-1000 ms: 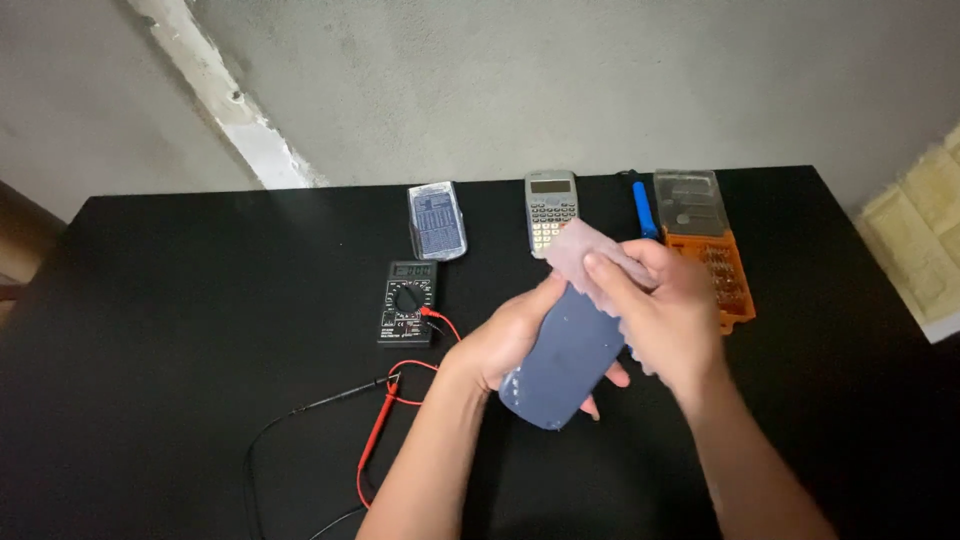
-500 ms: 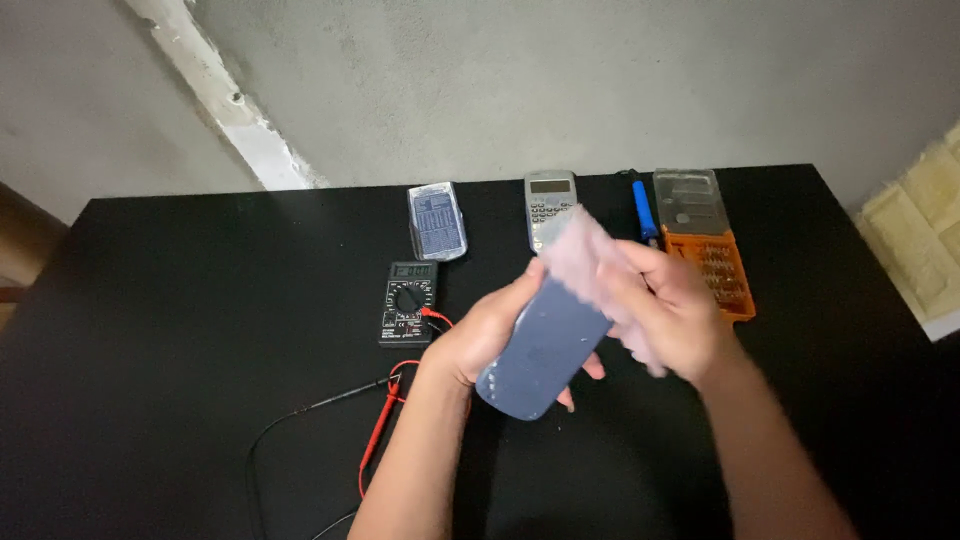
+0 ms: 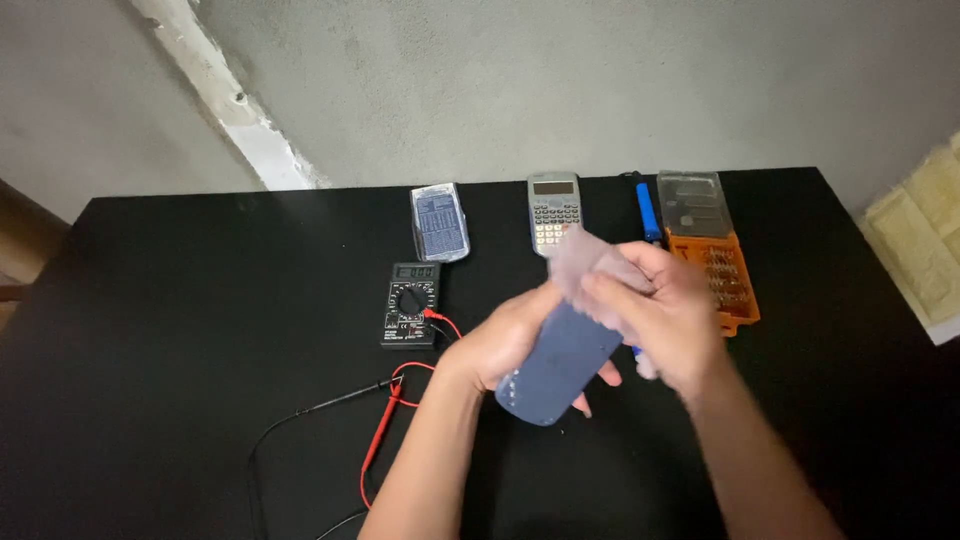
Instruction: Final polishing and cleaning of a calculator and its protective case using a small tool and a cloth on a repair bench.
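Observation:
My left hand (image 3: 510,345) grips a flat dark blue-grey calculator cover (image 3: 560,365) from its left side, holding it above the black table (image 3: 180,330). My right hand (image 3: 665,320) presses a small pale pink-grey cloth (image 3: 585,262) against the cover's upper end. Both hands are over the middle of the table, in front of a grey calculator (image 3: 553,212).
A black multimeter (image 3: 411,303) lies left of my hands, its red and black leads (image 3: 385,430) trailing toward the near edge. At the back are a clear-lidded calculator case (image 3: 440,222), a blue-handled tool (image 3: 648,212) and an orange screwdriver-bit box (image 3: 712,255).
Both hands drifted slightly left with the cover. The cloth in my right hand slid along the cover's upper end. The things on the table stayed put.

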